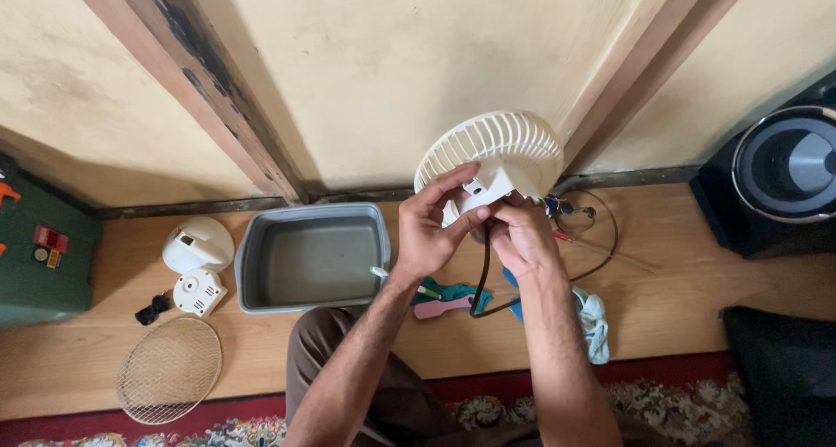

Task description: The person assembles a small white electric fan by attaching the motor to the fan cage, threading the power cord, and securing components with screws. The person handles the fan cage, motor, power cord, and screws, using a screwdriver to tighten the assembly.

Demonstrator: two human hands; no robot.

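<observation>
While both forearms rise from the bottom edge and meet above the wooden floor, everything else can be placed against the grey tray lying by the wall. Far to the left of the tray stands a green box; nearer to it are a white dome-shaped cover, a small round white part just below that, and a little black piece beside it. Below and left of the tray lies a round wire grille, near a red patterned rug. Just right of the tray, the left hand is raised with the wrist bent back, its thumb and curled fingers pinching the white hub of a cream fan guard, which is held off the floor, tilted toward the wall. The right hand touches the left one, fingers bent and closed on the same hub from below, where a black cable hangs down in a loop. Under the hands, right of the tray, lie a pink and teal tool and a pale cloth. Loose wires curl farther right, and a black speaker stands well apart at the right edge.
</observation>
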